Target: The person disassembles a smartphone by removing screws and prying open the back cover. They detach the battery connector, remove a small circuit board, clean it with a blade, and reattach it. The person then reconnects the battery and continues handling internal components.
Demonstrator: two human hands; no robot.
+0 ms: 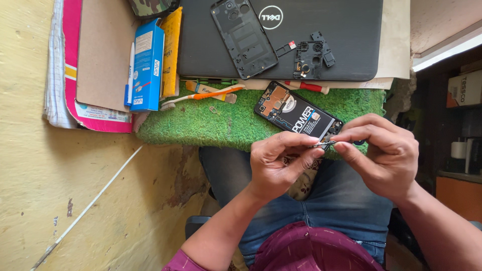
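My left hand [278, 163] and my right hand [384, 153] meet just below the green turf mat [211, 123], above my lap. Both pinch a small thin metal part [324, 144] between their fingertips. Right behind them an opened phone [296, 114] lies on the mat with its black battery and circuit board showing. The phone's black back cover [243, 37] and a small black inner frame piece [310, 57] rest on a closed dark laptop [321, 30] further back.
An orange-and-white toothbrush [201, 96] and a red-handled tool [306, 86] lie at the mat's far edge. A blue box [147, 65], a yellow packet [171, 52] and a cardboard-backed pad [103, 55] sit at the left. A yellowish wall is on the left.
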